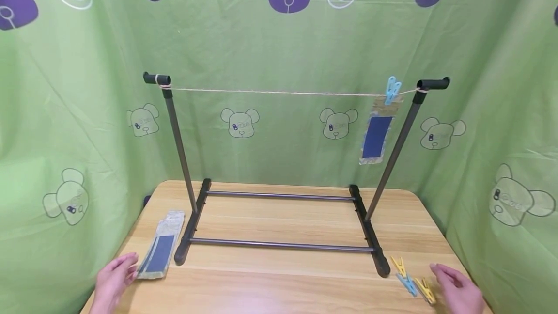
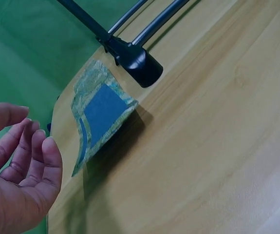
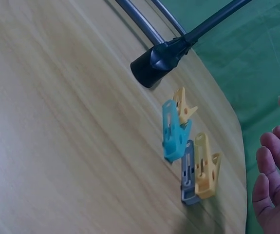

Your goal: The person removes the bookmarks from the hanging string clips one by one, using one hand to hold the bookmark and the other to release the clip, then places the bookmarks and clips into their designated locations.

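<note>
While your hands sit low at the table's near edge, this is how things lie:

Left hand: your left hand [image 1: 114, 279] rests at the near left corner, fingers loosely spread and relaxed, holding nothing; its fingertips [image 2: 30, 130] sit just beside the pouches.
Pouches: a small stack of clear pouches [image 1: 162, 251] with blue inserts lies flat on the table [image 1: 279, 285], just left of the rack's left foot.
Right hand: your right hand [image 1: 457, 289] lies at the near right corner, fingers [image 3: 271, 156] gently bent and apart, gripping nothing, close to the pegs without touching them.
Pegs: four pegs [image 3: 188, 151] lie bunched together near the rack's right foot, two yellow, one blue, one grey.
Rack: a dark metal rack [image 1: 279, 196] stands on the table, with a string [image 1: 279, 93] stretched between its two posts.
Hung pouch: one pouch [image 1: 377, 132] hangs from the string near the right post, clipped by a blue peg [image 1: 392, 90].
Backdrop: green cloth [image 1: 279, 38] printed with bears and smileys surrounds the table.
</note>
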### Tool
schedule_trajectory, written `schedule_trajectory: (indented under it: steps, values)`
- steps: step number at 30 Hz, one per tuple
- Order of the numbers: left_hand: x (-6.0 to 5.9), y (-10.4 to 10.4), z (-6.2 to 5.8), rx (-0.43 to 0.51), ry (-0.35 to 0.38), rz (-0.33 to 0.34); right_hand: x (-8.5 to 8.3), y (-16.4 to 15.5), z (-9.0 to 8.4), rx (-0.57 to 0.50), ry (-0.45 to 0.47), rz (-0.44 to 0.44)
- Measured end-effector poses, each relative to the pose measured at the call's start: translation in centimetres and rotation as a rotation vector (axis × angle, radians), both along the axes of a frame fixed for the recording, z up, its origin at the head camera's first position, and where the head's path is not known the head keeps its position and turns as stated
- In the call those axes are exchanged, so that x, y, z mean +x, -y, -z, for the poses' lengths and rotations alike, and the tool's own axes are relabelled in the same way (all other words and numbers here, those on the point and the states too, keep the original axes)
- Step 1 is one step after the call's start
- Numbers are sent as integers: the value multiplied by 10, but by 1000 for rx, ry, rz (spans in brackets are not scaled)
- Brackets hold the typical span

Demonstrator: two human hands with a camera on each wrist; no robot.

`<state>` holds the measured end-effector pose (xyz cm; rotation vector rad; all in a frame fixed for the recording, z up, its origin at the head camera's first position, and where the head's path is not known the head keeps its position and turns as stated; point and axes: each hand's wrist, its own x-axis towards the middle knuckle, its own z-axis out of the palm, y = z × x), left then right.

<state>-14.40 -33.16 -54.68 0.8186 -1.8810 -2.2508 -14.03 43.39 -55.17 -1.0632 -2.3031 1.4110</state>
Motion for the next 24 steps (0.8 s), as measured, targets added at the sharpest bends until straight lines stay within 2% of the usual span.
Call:
schedule_trajectory:
  steps: [7,9,12,16,21,24]
  values:
    - [-12,10,19,-10,-128,57,-1,4,-9,17,-77,-43]
    - [-13,10,18,-23,-129,74,0,6,-10,26,-85,-51]
    - [-14,3,11,-32,-122,53,-1,8,-13,35,-96,-57]
    - [-13,-10,-5,-36,-116,51,-2,12,-16,38,-113,-62]
    - [-13,-21,-21,-23,-87,76,-5,17,-19,86,-151,-81]
    - [-15,-26,-28,-11,-88,85,-6,20,-22,79,-174,-83]
